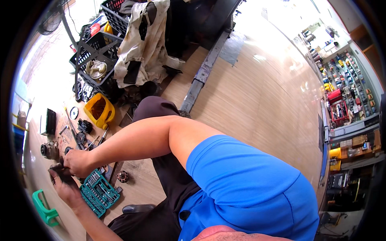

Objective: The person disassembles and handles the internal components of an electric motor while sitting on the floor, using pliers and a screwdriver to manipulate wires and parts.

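My right hand (77, 161) and my left hand (66, 186) are close together at the lower left, both closed on a small dark part (60, 168) whose shape is partly hidden by my fingers. Just beyond them sits a grimy metal housing (50, 150). A teal socket set (98, 193) lies open under my right forearm, with a round copper-and-steel part (122, 176) beside it. Loose tools and black parts (84, 126) lie beyond my hands.
A cut yellow jug (91, 103), a black box (48, 122) and black crates (96, 48) draped with a stained cloth stand ahead. A green stool (42, 205) is at lower left. A metal rail (207, 66) crosses the tiled floor; laden shelves (352, 86) line the right.
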Tool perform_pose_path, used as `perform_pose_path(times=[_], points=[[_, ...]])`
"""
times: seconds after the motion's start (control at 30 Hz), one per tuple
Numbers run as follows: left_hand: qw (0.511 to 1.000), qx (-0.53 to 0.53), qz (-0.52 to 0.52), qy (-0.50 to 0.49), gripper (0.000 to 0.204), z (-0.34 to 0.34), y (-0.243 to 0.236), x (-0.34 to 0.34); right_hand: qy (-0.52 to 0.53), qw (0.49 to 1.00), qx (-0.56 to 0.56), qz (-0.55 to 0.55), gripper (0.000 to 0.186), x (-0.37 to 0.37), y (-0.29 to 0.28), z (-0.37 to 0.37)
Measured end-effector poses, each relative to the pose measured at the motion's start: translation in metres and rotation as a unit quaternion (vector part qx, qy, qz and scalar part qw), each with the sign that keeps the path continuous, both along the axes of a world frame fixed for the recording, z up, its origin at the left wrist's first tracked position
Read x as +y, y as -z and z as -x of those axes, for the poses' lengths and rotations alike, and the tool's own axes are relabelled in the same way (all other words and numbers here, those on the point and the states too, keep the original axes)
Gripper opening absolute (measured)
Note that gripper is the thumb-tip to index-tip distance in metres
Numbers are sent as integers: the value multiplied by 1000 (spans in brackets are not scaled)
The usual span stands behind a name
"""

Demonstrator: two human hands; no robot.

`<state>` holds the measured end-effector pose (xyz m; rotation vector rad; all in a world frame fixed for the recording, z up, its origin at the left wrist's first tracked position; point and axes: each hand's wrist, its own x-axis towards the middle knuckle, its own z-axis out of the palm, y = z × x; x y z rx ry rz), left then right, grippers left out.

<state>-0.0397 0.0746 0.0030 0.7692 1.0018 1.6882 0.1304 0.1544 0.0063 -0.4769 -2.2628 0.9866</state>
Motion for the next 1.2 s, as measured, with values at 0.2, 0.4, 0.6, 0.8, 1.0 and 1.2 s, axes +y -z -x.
perform_pose_path(times=[0.2, 0.4, 0.6, 0.8, 1.0, 1.2], points=[[998, 36, 7, -48, 29, -1, -4, 1, -30, 991, -40, 124, 34, -1, -15, -1], [996, 7, 39, -77, 30, -3, -7, 2, -18, 998, -53, 32, 33, -2, -11, -10], [999, -29, -3, 33, 32, -17, -18, 2, -16, 999, -41, 27, 29, 2, -2, -13], [992, -69, -60, 92, 30, -5, -23, -7, -95, 978, 5, 186, 27, 0, -22, -21], [989, -59, -84, 104, 24, -17, -23, -4, -93, 984, 26, 150, 25, -1, -16, -23], [998, -48, -47, 21, 21, 1, -21, -19, -38, 998, 10, 54, 21, -23, -2, 13]])
